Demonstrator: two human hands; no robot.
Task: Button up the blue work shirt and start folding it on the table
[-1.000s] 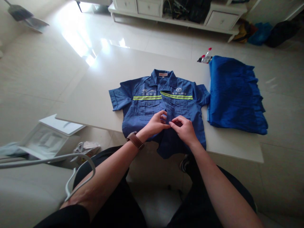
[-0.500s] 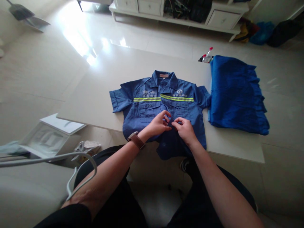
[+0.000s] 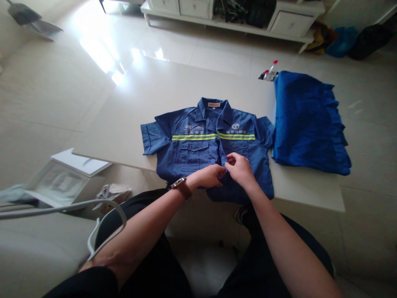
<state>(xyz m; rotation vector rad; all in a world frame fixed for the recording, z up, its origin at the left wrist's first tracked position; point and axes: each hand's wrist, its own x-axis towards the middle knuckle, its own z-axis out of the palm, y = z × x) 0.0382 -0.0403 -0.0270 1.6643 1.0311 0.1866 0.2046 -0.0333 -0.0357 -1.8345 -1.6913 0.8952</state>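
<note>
So this shirt (image 3: 198, 151) is a dark blue short-sleeve work one, lying front up on the counter (image 3: 124, 124) right in front of me, collar pointing away. The bottom hangs over the near edge and it's kinda rumpled down there. Going up, there's a buttoned flap pocket each side, a yellow-green striped band across the chest, white printing above that, and a label inside the collar. The collar's spread and the front gapes a bit at the top.

My right hand (image 3: 240, 167) is narrow, thumb and fingertips pinching the front edge of the shirt. My left hand (image 3: 209, 176) is curled in just beside it, against the same front edge. Its fingertips are partly hidden, so I can't tell if it's actually gripping cloth. Brown-strapped watch (image 3: 182, 188) on that wrist. My hands cover the lower middle of the front.

Closest on my left, a pale curved tube (image 3: 108, 202) crosses in front of my arm. Past it, below the counter, there's a white box (image 3: 80, 163). On my right, a brighter blue folded cloth (image 3: 310, 124) sits up against the shirt's sleeve; can't tell if they overlap. Beyond that are red-capped bottles (image 3: 273, 71), then across the floor a white cabinet (image 3: 290, 25) with some bags (image 3: 341, 41) beside it.
</note>
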